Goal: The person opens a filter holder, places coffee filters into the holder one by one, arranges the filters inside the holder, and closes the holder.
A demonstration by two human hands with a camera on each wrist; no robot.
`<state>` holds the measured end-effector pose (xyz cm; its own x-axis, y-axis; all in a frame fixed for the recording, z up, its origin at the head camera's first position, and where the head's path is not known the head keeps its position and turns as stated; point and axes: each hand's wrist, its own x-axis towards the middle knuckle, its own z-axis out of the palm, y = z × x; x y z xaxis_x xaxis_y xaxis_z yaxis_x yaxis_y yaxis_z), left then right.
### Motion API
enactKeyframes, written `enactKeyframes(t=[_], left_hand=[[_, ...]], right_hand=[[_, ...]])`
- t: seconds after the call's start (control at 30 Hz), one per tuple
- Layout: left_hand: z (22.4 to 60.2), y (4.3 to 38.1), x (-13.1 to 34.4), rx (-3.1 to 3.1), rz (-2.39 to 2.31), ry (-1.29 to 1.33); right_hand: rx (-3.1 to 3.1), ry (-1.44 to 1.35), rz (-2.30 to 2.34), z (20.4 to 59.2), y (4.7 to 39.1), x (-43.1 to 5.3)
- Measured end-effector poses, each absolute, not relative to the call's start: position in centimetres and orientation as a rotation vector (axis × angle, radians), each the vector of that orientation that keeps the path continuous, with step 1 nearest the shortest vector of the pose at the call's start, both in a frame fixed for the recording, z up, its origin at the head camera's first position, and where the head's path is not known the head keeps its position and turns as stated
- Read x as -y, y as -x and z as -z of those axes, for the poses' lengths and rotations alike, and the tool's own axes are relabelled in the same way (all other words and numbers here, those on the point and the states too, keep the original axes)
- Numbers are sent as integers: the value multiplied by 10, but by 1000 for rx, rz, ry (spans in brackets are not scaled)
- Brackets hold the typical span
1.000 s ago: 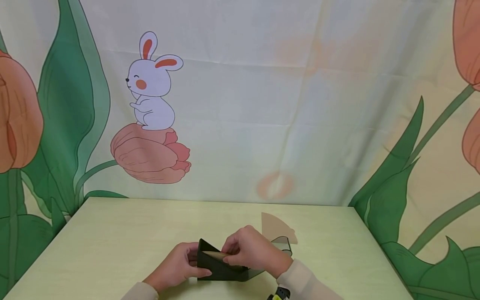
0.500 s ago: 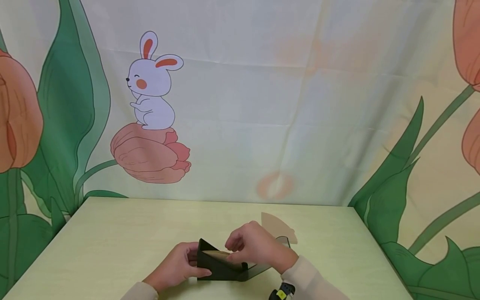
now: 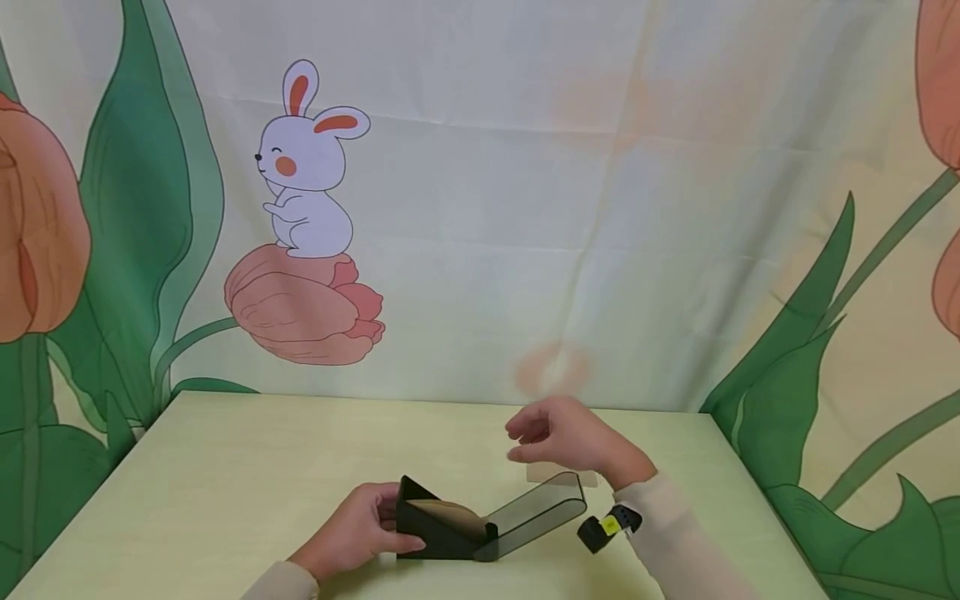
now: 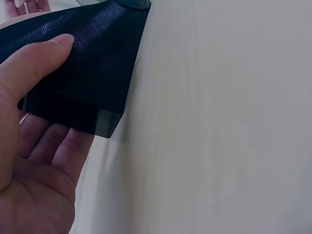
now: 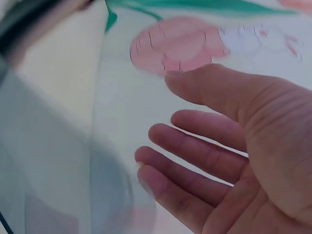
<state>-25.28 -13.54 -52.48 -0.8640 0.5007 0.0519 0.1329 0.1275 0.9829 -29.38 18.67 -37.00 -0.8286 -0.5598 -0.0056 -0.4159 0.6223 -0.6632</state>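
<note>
My left hand (image 3: 360,529) grips the left end of a black filter-paper box (image 3: 442,537) on the table. In the left wrist view the thumb lies on the ribbed face of the black box (image 4: 87,73), and other fingers are behind it. Its translucent grey lid (image 3: 536,512) is swung out to the right. Tan coffee filter papers (image 3: 442,510) stand inside the box. Above and behind the lid, my right hand (image 3: 570,437) is in the air, holding nothing; the right wrist view shows its fingers apart and loosely bent. Below it lies a loose tan filter paper (image 3: 543,473), mostly hidden.
A pale wooden table (image 3: 262,458) lies under everything. Behind its far edge hangs a cloth backdrop (image 3: 465,208) printed with a rabbit and tulips. A small black and yellow device (image 3: 609,527) sits at my right wrist.
My right hand has left the papers in the box and moved up and to the right, over the loose filter paper. The left hand still grips the box; the lid is now uncovered to view.
</note>
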Motion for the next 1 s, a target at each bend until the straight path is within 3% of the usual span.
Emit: enactKeyframes(t=[0.2, 0.57, 1.0], left_hand=[[525, 254, 135, -2113, -1801, -616], [524, 252, 136, -2096, -1809, -636], [524, 252, 136, -2098, -1802, -629]], right_hand=[[-2766, 629, 985, 384, 320, -214], [-2924, 252, 971, 451, 353, -246], [-2895, 93, 913, 491, 372, -248]])
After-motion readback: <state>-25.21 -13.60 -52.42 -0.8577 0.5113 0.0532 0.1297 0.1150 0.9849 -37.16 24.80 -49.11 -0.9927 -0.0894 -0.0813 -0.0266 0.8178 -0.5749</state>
